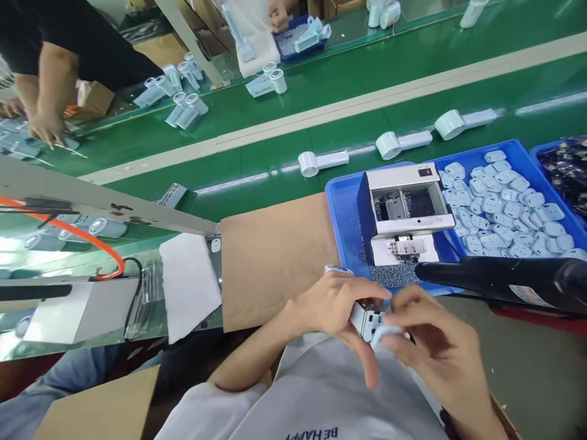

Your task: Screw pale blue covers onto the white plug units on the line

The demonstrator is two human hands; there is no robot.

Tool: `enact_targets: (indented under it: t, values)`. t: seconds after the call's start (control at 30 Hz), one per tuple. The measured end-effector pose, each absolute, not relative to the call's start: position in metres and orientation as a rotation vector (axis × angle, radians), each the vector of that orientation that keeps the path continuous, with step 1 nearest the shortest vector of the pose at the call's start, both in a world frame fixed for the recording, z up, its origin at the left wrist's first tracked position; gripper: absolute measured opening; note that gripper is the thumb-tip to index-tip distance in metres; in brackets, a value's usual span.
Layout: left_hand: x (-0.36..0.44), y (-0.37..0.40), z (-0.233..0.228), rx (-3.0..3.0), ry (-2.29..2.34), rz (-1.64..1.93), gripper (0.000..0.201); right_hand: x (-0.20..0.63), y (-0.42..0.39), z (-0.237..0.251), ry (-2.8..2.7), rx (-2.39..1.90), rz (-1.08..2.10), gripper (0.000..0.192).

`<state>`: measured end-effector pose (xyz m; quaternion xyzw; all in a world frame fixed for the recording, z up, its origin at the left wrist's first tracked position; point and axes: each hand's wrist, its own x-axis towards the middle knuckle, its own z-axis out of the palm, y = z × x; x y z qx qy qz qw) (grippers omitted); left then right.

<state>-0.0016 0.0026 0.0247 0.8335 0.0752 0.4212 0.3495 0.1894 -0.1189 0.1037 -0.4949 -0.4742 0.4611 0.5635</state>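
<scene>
Both hands on small white plastic plug housing [372,321].
Left hand [337,299] fingers wrapped around it; right hand [424,333] fingers pinch its pale-blue end, near blue plastic tray [342,208].

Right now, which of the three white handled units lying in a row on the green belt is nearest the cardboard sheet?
The leftmost unit; the middle unit and the right unit lie farther along, away from the cardboard sheet.

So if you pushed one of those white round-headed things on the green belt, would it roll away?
Probably not far. Each white round-headed part has a flat handle sticking out sideways, which would likely stop it rolling. It looks like hollow plastic, so probably light and stiff, and may slide on the smooth green belt.
</scene>
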Motion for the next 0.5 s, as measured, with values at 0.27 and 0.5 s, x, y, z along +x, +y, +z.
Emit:
enact_targets:
  t: [0.27, 0.5]
  values:
    - [-0.007, -0.003, 0.030, 2.504, 0.304, 0.929, 0.072, 0.160, -0.116, 0.094, -1.022, -1.236, 1.079, 0.016]
    - [-0.005, -0.012, 0.030, 2.564, 0.318, 1.072, 0.065, 0.164, -0.112, 0.083, -1.136, -1.257, 1.127, 0.033]
